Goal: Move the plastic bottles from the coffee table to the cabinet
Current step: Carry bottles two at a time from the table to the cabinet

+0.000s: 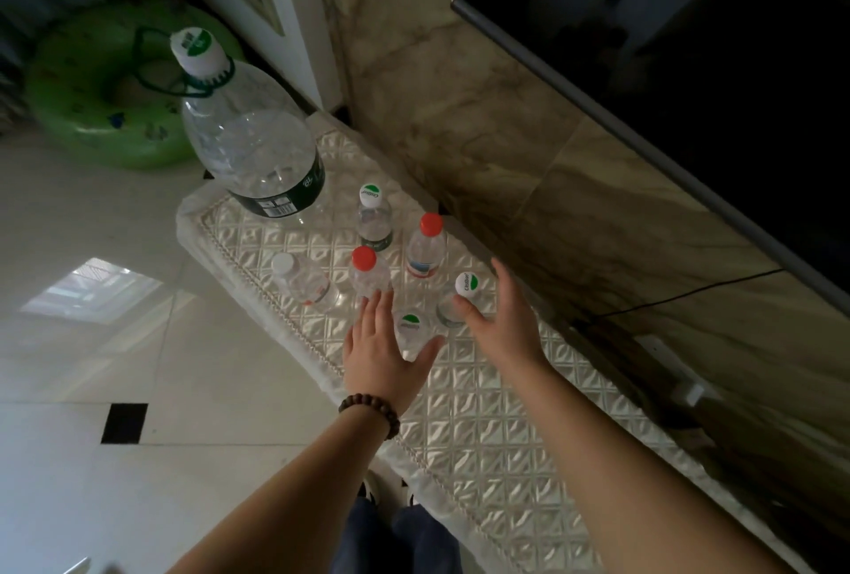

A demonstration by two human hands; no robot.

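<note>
Several clear plastic bottles stand on the cabinet top (483, 426), which has a quilted shiny cover. A large jug (250, 145) with a white cap stands at the far end. Nearer are a white-and-green capped bottle (373, 219), two red-capped bottles (368, 274) (425, 246) and a white-capped one (301, 281). My left hand (384, 350) is open, fingers spread around a green-capped bottle (410, 326). My right hand (499, 320) is open beside another green-capped bottle (462, 295), thumb touching it.
A dark television (690, 90) hangs on the marble wall to the right, with a cable below it. A green inflatable ring (92, 113) lies on the tiled floor at the far left. The cabinet's left edge borders open floor.
</note>
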